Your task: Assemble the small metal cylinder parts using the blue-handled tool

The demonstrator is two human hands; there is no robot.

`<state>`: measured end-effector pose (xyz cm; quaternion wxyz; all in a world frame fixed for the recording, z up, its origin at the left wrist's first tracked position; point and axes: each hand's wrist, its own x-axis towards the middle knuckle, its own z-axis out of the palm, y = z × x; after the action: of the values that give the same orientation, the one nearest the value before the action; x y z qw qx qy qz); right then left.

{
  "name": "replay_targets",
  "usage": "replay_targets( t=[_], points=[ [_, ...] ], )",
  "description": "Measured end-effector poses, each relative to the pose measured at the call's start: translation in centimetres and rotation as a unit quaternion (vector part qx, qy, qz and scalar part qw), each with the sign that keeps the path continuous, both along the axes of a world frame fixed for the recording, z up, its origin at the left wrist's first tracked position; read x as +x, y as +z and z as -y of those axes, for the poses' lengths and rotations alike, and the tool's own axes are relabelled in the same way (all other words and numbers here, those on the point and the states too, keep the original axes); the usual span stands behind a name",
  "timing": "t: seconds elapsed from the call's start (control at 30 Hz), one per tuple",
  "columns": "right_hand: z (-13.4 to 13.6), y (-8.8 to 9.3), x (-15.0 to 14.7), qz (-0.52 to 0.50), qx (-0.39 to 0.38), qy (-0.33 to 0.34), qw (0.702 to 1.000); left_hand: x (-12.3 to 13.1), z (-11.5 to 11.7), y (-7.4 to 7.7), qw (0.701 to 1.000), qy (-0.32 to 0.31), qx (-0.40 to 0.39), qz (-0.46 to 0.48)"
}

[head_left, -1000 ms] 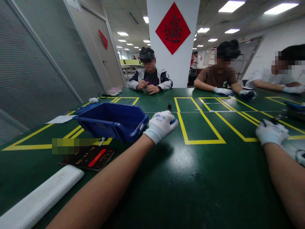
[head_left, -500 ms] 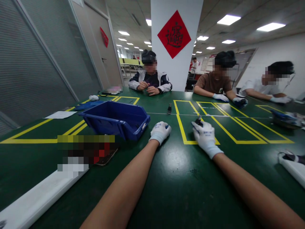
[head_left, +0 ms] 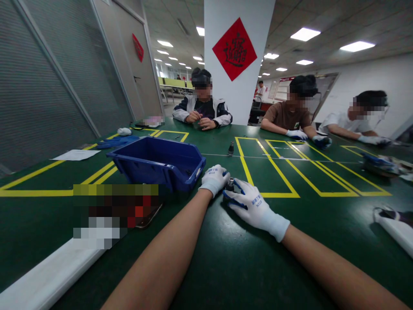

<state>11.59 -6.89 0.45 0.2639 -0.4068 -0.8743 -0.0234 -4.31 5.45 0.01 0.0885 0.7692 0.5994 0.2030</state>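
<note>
My right hand [head_left: 250, 202], in a white glove with blue palm side, is curled with thumb and fingers around a small black cylindrical part with a silver top [head_left: 230, 184]. The part stands upright near the table surface; whether it touches the table I cannot tell. Just left of it is my left hand [head_left: 214, 177], also gloved, closed beside the blue bin's right end. Its fingertips are mostly hidden. Farther back, another black part with a silver top [head_left: 231, 148] stands upright on the green table [head_left: 213, 258].
The blue bin [head_left: 155, 172] stands left of my hands, with a small dark item inside. A partly blurred item and a white bar [head_left: 61, 262] lie at front left. Yellow tape rectangles mark the table. Several people [head_left: 203, 107] sit across. Another white bar [head_left: 393, 230] is at right.
My right hand has moved left from the yellow rectangle, bringing the black part beside my left hand. My left hand has stayed nearly in place.
</note>
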Motion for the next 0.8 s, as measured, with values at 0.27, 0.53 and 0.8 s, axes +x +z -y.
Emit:
replay_targets(
  t=[0.27, 0.53, 0.8],
  points=[
    [-0.8, -0.1, 0.1, 0.008, 0.014, 0.016, 1.0, 0.4, 0.1, 0.9, 0.998, -0.034, -0.045, 0.013],
    [-0.4, 0.6, 0.0, -0.064, 0.123, -0.043, 0.989, 0.3, 0.4, 0.8, 0.998, -0.05, -0.039, 0.005],
    [-5.1, 0.2, 12.0, -0.084, 0.175, -0.226, 0.954, 0.4, -0.3, -0.4, 1.0, -0.01, 0.021, 0.009]
  ],
)
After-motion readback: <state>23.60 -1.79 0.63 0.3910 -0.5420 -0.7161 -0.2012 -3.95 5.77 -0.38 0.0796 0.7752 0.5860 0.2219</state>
